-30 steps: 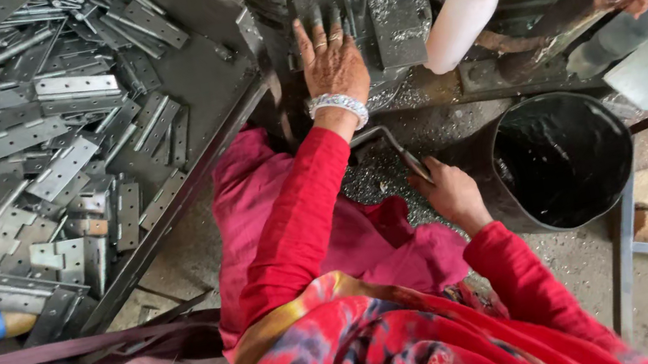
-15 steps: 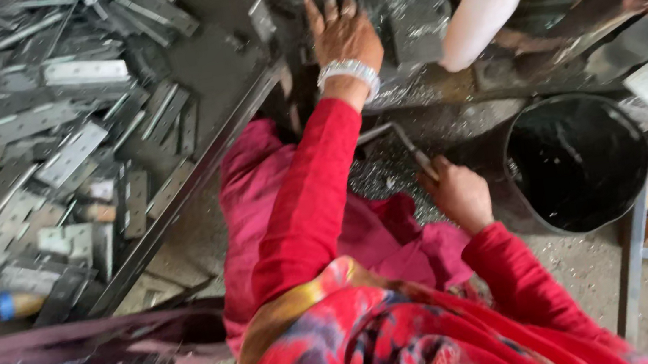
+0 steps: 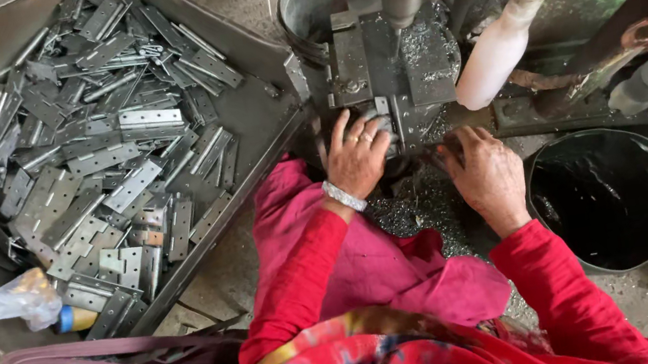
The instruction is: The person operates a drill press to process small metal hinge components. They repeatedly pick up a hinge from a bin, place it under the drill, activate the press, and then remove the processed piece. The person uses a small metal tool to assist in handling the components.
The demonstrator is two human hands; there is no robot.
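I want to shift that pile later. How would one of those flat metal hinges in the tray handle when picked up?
Each hinge looks like thin steel plate, so probably stiff, and heavy for its size. The knuckle joint suggests it may flop open. The pile in the tray lies loose and overlapping, so neighbours may slide.

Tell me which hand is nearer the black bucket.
Right. The right hand rests just left of the black bucket, close to its rim. The left hand is farther left, at the metal block of the machine, beyond the right hand.
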